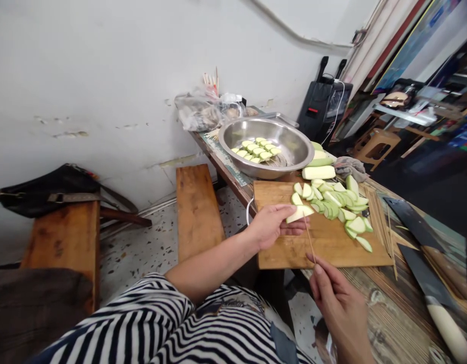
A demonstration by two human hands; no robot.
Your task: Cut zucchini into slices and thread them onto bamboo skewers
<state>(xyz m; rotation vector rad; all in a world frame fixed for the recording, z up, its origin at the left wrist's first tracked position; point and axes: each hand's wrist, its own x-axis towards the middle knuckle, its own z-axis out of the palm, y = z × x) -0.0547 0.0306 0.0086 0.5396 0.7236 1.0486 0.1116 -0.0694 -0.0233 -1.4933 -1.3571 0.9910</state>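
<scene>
My left hand [273, 225] pinches a pale green zucchini slice [298, 213] above the wooden cutting board [286, 250]. In my right hand [334, 293] is a thin wooden skewer [310, 240], gripped near its lower end. The skewer's upper end meets the slice; whether it has gone in I cannot tell. More cut slices [332, 207] lie heaped on the board's far right part. Beyond the board, a steel basin [233, 157] holds several rows of skewered slices [258, 149].
Two cleavers [423, 273] lie on the table at right, beside loose skewers [375, 207]. Peeled zucchini pieces [319, 172] and a grey cloth [350, 167] sit behind the board. Plastic bags [203, 114] stand near the wall. Wooden benches [199, 212] are at left, one bearing a black bag [62, 189].
</scene>
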